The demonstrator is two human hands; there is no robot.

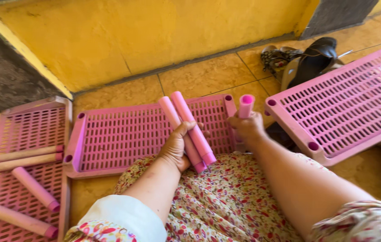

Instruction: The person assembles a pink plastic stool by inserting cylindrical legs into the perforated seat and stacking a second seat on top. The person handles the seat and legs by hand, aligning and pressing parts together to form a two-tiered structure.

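One pink tube [246,105] upright at middle shelf's [123,134] right corner, clamped in right hand [247,127]; two tubes [189,130] gripped in left hand [177,145]; remaining sockets unfilled, four tubes [26,177] waiting on left shelf [29,121], another shelf [347,101] lying right.

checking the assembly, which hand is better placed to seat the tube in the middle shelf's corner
Right, probably: the right hand already grips one tube upright beside that shelf corner. The left hand clutches two spare tubes.
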